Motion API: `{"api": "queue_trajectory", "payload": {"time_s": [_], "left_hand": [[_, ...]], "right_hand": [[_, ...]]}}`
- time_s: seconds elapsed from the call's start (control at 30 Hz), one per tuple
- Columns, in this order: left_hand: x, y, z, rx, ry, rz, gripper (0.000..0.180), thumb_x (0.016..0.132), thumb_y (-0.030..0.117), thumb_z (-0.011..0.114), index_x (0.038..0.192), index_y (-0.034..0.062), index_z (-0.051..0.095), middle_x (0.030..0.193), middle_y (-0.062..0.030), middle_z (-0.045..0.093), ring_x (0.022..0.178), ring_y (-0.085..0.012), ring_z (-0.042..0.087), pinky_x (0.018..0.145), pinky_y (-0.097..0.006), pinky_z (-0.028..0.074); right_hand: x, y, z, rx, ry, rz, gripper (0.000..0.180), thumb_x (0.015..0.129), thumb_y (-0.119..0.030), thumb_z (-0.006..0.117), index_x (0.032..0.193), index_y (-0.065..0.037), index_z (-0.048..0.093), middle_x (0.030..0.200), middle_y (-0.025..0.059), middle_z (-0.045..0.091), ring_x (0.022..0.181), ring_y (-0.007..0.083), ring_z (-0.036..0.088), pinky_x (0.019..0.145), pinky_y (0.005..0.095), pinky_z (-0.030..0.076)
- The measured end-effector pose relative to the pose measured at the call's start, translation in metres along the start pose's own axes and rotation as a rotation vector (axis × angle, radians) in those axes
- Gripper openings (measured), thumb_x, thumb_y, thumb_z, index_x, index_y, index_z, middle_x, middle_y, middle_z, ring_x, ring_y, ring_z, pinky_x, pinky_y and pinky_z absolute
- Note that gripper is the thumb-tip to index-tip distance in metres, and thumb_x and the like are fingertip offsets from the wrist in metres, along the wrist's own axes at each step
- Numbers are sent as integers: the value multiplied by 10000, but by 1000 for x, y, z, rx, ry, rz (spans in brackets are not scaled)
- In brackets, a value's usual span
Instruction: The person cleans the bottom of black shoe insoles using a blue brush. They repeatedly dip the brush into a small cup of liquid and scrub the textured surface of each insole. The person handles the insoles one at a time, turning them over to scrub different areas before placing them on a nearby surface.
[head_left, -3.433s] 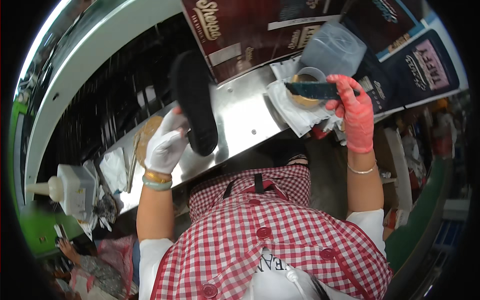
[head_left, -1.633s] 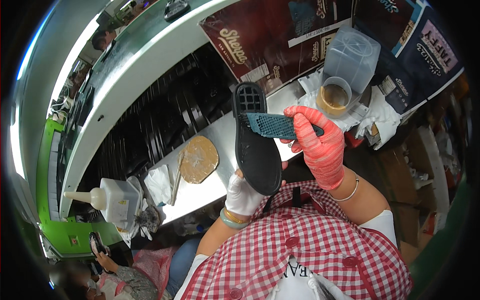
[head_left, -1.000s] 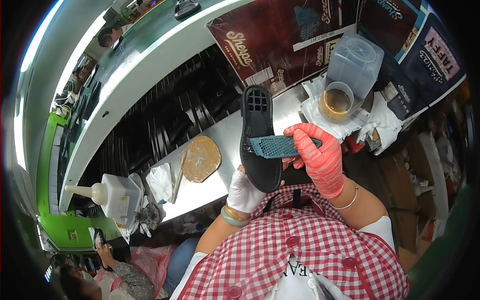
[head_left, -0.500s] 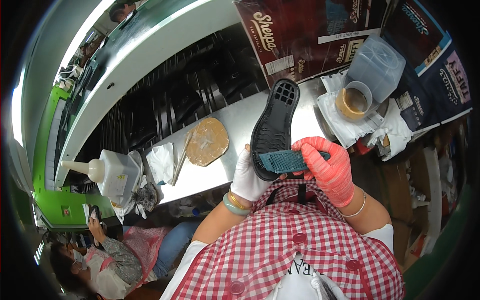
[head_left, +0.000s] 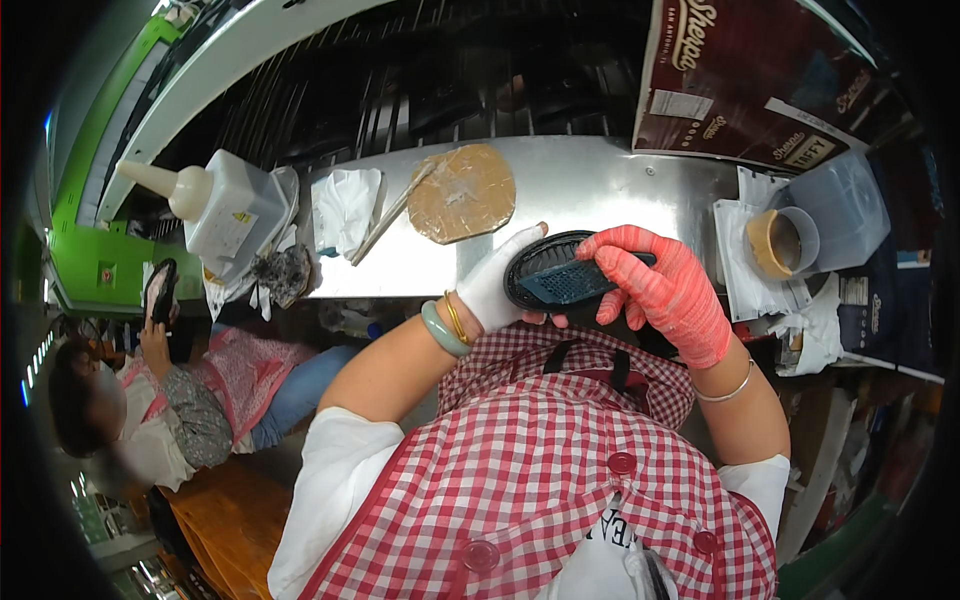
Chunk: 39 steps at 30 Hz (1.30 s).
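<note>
A black shoe sole (head_left: 530, 262) with a ribbed inside is in my left hand (head_left: 497, 285), which wears a white glove with bare fingertips. The sole now points its end away from me and looks foreshortened. My right hand (head_left: 660, 295), in a red-pink glove, grips a flat teal piece with a honeycomb-like texture (head_left: 566, 286). This piece lies across the near part of the sole, and its dark end sticks out past my right fingers. Both hands are in front of my checked apron (head_left: 520, 430), by the near edge of the metal bench (head_left: 620, 200).
On the bench are a round tape-covered brown board (head_left: 463, 205), a stick (head_left: 385, 222), white cloth (head_left: 345, 205) and a nozzled bottle (head_left: 225, 215). A cup (head_left: 783, 243), clear container (head_left: 850, 205) and maroon box (head_left: 740, 90) stand right. A co-worker (head_left: 200, 420) sits left holding a sole.
The view has shifted, so the bench items sit elsewhere in the picture. The sole has tipped from lengthwise view to foreshortened. Both hands keep their hold.
</note>
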<state>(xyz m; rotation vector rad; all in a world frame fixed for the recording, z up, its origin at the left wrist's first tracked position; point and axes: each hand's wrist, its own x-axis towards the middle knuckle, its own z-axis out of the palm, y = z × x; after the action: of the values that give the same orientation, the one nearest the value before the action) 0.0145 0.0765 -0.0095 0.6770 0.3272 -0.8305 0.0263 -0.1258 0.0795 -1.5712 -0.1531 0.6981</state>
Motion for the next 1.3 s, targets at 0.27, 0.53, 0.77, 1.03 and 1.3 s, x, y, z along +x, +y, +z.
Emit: {"api": "queue_trajectory", "payload": {"time_s": [0.27,0.53,0.77,1.03,1.3], "left_hand": [[-4,40,-41,270,29,-88,450,944,407,334,1061,26,544,797,-145,661,541,-281,642,340,-240,407],[2,69,-36,383,119,-246,511,931,429,345,1032,-20,568,724,-156,651,505,-290,635,317,-241,403],[9,80,-44,529,170,-251,497,929,434,355,1040,2,574,727,-139,654,508,-251,638,353,-243,446],[5,79,-28,866,128,63,556,904,469,436,947,-68,577,685,-173,640,491,-245,633,318,-228,388],[10,79,-34,575,235,-72,516,906,445,443,918,-50,592,689,-158,646,496,-222,639,333,-229,421]], "right_hand": [[40,0,18,-55,-51,21,279,840,-260,632,992,-28,664,771,35,635,564,71,571,507,194,411],[56,3,1,-103,-89,53,281,827,-261,637,963,-17,674,770,42,634,597,88,571,569,219,448],[55,1,-14,-120,-86,69,258,822,-242,638,940,-16,679,774,30,633,610,89,563,592,226,457],[43,18,-43,-151,-28,132,243,828,-232,626,951,-29,679,777,14,634,621,83,567,584,204,443],[16,39,-62,-179,28,155,231,838,-206,617,967,-23,674,788,17,638,662,79,580,613,207,458]]}}
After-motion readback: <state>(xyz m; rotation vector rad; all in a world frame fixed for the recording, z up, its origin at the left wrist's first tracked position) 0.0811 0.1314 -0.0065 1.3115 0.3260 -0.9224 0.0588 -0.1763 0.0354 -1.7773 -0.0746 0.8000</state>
